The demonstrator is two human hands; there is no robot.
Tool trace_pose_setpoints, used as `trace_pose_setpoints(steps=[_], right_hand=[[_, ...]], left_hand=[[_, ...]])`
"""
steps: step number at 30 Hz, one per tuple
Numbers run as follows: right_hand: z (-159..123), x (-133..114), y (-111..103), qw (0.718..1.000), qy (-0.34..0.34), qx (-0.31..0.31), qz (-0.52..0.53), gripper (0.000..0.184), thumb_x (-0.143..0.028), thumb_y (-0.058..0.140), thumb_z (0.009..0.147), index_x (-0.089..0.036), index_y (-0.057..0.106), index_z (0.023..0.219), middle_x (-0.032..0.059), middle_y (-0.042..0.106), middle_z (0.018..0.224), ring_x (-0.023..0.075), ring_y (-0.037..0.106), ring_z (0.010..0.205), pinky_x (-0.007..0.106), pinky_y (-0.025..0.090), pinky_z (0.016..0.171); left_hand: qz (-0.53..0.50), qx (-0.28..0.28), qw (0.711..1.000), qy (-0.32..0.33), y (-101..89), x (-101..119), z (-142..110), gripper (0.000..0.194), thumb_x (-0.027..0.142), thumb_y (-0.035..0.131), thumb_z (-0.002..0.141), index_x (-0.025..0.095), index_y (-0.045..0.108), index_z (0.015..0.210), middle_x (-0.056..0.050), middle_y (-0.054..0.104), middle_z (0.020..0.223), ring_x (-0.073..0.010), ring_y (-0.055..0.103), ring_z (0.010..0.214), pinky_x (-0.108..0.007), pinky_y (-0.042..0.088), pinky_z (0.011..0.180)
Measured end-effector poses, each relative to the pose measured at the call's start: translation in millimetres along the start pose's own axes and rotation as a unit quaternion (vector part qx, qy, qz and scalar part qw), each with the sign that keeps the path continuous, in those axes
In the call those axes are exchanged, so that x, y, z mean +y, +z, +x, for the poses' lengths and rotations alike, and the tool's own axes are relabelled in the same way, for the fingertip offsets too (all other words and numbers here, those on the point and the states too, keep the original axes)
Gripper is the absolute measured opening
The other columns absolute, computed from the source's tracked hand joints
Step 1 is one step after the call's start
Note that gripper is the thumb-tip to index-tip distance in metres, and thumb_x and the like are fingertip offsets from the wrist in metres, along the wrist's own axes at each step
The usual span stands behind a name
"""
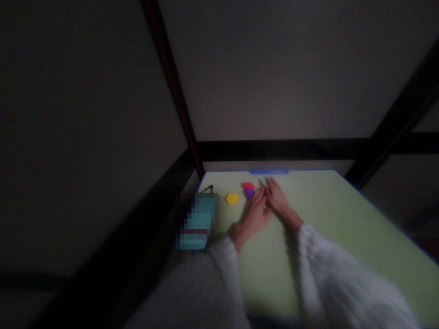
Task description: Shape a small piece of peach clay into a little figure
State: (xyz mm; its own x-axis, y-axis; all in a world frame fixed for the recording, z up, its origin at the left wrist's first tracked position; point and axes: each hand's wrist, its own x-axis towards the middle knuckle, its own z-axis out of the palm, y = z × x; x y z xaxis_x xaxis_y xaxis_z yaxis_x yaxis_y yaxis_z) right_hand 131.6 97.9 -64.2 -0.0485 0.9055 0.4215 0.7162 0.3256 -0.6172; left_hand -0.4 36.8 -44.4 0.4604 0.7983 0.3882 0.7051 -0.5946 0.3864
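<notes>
My left hand (pixel 256 213) lies low over the pale green table top (pixel 329 246), its fingers stretched forward. Its fingertips are right beside a small purple lump (pixel 248 193) that looks like modelling clay; whether they touch it I cannot tell. A red lump (pixel 248 185) sits against the far side of the purple one. To the left, a yellow lump (pixel 232 198) lies apart. My right hand (pixel 277 197) is palm down close to the left one, fingers extended and pointing away from me. Whatever is beneath the palms is hidden.
A teal object (pixel 199 221), pixelated, with a dark loop at its top, lies along the table's left edge. The table has a blue rim (pixel 269 172). Behind it stands a grey wall (pixel 274 82) with dark beams (pixel 281 150). Light is dim.
</notes>
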Motion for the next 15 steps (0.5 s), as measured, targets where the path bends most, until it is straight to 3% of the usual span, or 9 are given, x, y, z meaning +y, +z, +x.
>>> trace_pose_setpoints(steps=[7, 15], right_hand=[[-5.8, -9.1, 1.7, 0.997, -0.01, -0.066, -0.03, 0.039, -0.028, 0.038, 0.09, -0.015, 0.05, 0.124, 0.0181, 0.047, 0.134, 0.029, 0.039, 0.126, 0.047, 0.027, 0.101], [-8.1, -17.1, -6.6, 0.997, -0.017, -0.044, 0.062, 0.026, -0.031, 0.045, 0.087, -0.017, 0.06, 0.102, 0.0147, 0.06, 0.111, 0.0234, 0.055, 0.102, 0.037, 0.04, 0.091]], left_hand=[[0.082, 0.027, 0.991, -0.098, -3.1, -1.3, -5.8, 0.05, 0.032, 0.046, 0.082, 0.013, 0.043, 0.129, -0.015, 0.03, 0.147, -0.0291, 0.014, 0.14, -0.051, 0.015, 0.112], [0.047, 0.056, 0.992, -0.101, -1.7, -5.7, -5.8, 0.058, 0.02, 0.049, 0.078, 0.01, 0.036, 0.134, -0.017, 0.027, 0.147, -0.0288, 0.014, 0.14, -0.051, 0.018, 0.112]])
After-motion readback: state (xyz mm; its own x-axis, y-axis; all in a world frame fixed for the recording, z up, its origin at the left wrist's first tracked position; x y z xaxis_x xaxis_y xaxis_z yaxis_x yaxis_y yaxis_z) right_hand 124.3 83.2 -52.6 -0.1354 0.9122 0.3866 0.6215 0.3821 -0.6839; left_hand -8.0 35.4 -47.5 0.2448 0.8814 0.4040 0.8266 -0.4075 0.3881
